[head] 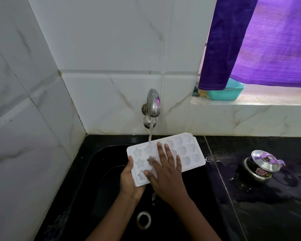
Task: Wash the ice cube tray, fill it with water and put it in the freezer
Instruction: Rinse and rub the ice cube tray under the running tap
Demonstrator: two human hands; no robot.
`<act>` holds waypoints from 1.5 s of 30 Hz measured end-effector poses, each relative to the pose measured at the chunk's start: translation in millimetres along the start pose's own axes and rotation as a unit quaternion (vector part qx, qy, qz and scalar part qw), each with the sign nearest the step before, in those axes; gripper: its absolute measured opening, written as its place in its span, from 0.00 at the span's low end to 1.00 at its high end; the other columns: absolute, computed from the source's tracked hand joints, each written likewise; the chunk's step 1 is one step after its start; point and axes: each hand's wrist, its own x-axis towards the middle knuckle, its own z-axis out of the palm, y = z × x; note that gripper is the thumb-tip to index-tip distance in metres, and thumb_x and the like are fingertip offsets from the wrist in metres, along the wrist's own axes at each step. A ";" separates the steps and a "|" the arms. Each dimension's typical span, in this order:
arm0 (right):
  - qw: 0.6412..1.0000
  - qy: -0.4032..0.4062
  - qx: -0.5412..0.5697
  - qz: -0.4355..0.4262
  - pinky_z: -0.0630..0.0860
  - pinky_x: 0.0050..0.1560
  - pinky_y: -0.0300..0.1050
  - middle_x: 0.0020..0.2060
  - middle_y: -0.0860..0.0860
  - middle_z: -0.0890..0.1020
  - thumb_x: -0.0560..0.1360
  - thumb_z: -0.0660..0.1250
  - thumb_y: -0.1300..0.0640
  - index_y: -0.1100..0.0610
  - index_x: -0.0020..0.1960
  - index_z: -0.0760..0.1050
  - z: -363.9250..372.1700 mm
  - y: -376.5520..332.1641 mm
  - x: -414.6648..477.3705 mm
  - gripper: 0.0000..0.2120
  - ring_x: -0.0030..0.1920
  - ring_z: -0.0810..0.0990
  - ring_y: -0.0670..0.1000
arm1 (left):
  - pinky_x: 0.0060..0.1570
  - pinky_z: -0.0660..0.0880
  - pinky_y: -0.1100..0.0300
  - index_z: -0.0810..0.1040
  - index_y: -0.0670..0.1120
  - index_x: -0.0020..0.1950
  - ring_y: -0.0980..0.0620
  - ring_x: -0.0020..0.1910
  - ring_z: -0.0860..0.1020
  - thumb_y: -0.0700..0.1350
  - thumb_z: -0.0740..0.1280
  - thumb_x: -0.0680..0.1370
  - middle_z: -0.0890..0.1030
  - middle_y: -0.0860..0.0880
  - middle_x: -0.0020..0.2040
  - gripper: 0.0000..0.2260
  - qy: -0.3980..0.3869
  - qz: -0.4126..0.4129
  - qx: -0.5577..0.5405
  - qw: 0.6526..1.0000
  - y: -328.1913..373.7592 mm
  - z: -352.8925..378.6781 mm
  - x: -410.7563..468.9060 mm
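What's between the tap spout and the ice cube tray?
Just the water stream, running from the tap down onto the ice cube tray. Nothing else there, per the head view.

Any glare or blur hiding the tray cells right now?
Head view: the white tray looks pale and low in contrast, its cells faint; the right hand on it is slightly blurred; purple glare tints the tap; the black sink is dark.

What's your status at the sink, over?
Left hand grips the ice cube tray at its near end; right hand flat on its cavities, fingers straight. Tray under the running tap, over the sink. Nothing blocking.
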 end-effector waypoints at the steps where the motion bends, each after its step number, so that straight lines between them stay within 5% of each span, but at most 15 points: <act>1: 1.000 0.005 -0.001 -0.001 0.30 0.70 0.55 0.75 0.46 0.37 0.78 0.50 0.37 0.44 0.62 0.72 -1.9 5.8 1.6 0.21 0.74 0.31 0.50 | 0.59 0.75 0.40 0.70 0.38 0.70 0.37 0.62 0.77 0.55 0.59 0.77 0.76 0.35 0.66 0.27 0.002 -0.005 -0.003 1.000 -1.4 -1.2 -1.4; 5: 0.997 0.048 -0.053 0.007 0.47 0.72 0.62 0.76 0.53 0.57 0.75 0.52 0.38 0.48 0.48 0.78 -7.5 -4.8 2.1 0.20 0.76 0.52 0.56 | 0.50 0.81 0.45 0.69 0.38 0.71 0.38 0.57 0.80 0.54 0.60 0.77 0.77 0.35 0.65 0.27 0.001 -0.004 -0.024 1.000 -7.2 1.6 -4.4; 10: 0.999 0.020 -0.030 -0.009 0.30 0.71 0.56 0.75 0.46 0.40 0.76 0.44 0.35 0.45 0.59 0.74 -0.2 10.3 -0.8 0.26 0.75 0.34 0.51 | 0.52 0.80 0.43 0.70 0.38 0.70 0.37 0.58 0.80 0.55 0.60 0.76 0.77 0.35 0.65 0.27 0.010 0.000 -0.017 1.000 -7.2 -0.7 -6.6; 13: 0.998 0.045 -0.051 -0.001 0.39 0.73 0.59 0.77 0.51 0.50 0.76 0.48 0.37 0.47 0.50 0.77 -4.9 7.4 1.9 0.22 0.76 0.44 0.54 | 0.53 0.80 0.44 0.68 0.39 0.72 0.39 0.57 0.80 0.56 0.60 0.76 0.74 0.35 0.67 0.29 0.018 -0.007 -0.020 1.000 -13.4 1.5 -8.0; 16: 0.997 0.060 -0.039 -0.023 0.49 0.72 0.62 0.76 0.51 0.55 0.76 0.51 0.36 0.49 0.55 0.77 2.6 -0.9 -0.9 0.24 0.76 0.51 0.54 | 0.49 0.81 0.44 0.71 0.39 0.70 0.39 0.56 0.81 0.55 0.59 0.77 0.79 0.37 0.63 0.27 0.022 0.024 -0.015 0.999 -9.3 4.5 -2.9; 20: 0.998 0.041 -0.027 -0.026 0.42 0.73 0.61 0.76 0.48 0.45 0.77 0.46 0.36 0.45 0.57 0.76 -0.6 14.7 5.3 0.24 0.76 0.41 0.52 | 0.51 0.81 0.44 0.70 0.39 0.70 0.38 0.57 0.81 0.55 0.59 0.77 0.77 0.35 0.64 0.28 0.019 0.015 -0.017 1.000 -5.4 -0.4 -3.5; 24: 0.998 0.044 -0.032 -0.022 0.45 0.73 0.61 0.77 0.50 0.52 0.77 0.49 0.36 0.49 0.56 0.76 3.7 -3.0 4.2 0.25 0.76 0.47 0.53 | 0.53 0.80 0.44 0.71 0.39 0.69 0.39 0.57 0.81 0.55 0.59 0.77 0.78 0.36 0.64 0.27 0.005 0.023 -0.023 0.999 -7.8 -1.0 -1.5; 28: 1.000 0.007 -0.017 -0.022 0.28 0.70 0.53 0.74 0.44 0.35 0.75 0.40 0.33 0.44 0.62 0.72 6.1 11.8 6.0 0.29 0.74 0.31 0.48 | 0.58 0.76 0.41 0.71 0.38 0.69 0.37 0.60 0.79 0.55 0.59 0.77 0.77 0.35 0.65 0.27 0.011 0.017 -0.011 1.000 -2.8 -6.6 -0.5; 31: 0.999 0.043 -0.021 -0.011 0.39 0.73 0.58 0.77 0.49 0.47 0.77 0.45 0.36 0.48 0.52 0.76 1.9 4.2 9.0 0.25 0.77 0.42 0.52 | 0.62 0.73 0.41 0.70 0.39 0.71 0.37 0.64 0.76 0.55 0.60 0.77 0.76 0.36 0.66 0.28 0.012 0.010 -0.017 1.000 -8.1 -5.6 -0.8; 33: 0.998 0.059 -0.015 -0.020 0.47 0.72 0.61 0.77 0.51 0.53 0.77 0.48 0.36 0.50 0.56 0.76 8.2 -4.6 6.1 0.24 0.76 0.48 0.54 | 0.57 0.77 0.42 0.71 0.39 0.69 0.38 0.61 0.78 0.55 0.59 0.77 0.77 0.36 0.64 0.26 0.008 0.027 -0.020 0.999 -4.3 -2.1 2.1; 37: 0.999 0.035 -0.005 -0.014 0.42 0.73 0.61 0.76 0.47 0.44 0.77 0.45 0.36 0.45 0.58 0.74 9.5 9.6 11.0 0.24 0.76 0.40 0.51 | 0.52 0.80 0.43 0.71 0.39 0.70 0.38 0.57 0.80 0.55 0.60 0.76 0.77 0.35 0.64 0.27 0.016 0.020 -0.012 1.000 0.6 -5.1 2.3; 41: 0.997 0.069 -0.027 -0.007 0.52 0.72 0.62 0.76 0.51 0.55 0.77 0.49 0.36 0.48 0.53 0.77 10.7 -6.5 12.5 0.23 0.76 0.51 0.54 | 0.54 0.79 0.43 0.69 0.39 0.71 0.39 0.57 0.81 0.55 0.60 0.76 0.77 0.37 0.65 0.28 0.015 0.027 -0.033 0.999 -2.1 -2.5 2.6; 45: 0.999 0.036 -0.003 -0.014 0.46 0.73 0.63 0.76 0.47 0.44 0.76 0.47 0.36 0.46 0.56 0.76 14.6 1.5 15.1 0.24 0.76 0.40 0.51 | 0.46 0.82 0.47 0.68 0.39 0.73 0.39 0.53 0.82 0.55 0.61 0.76 0.76 0.36 0.65 0.30 0.017 0.025 -0.048 0.998 2.2 -5.2 -0.9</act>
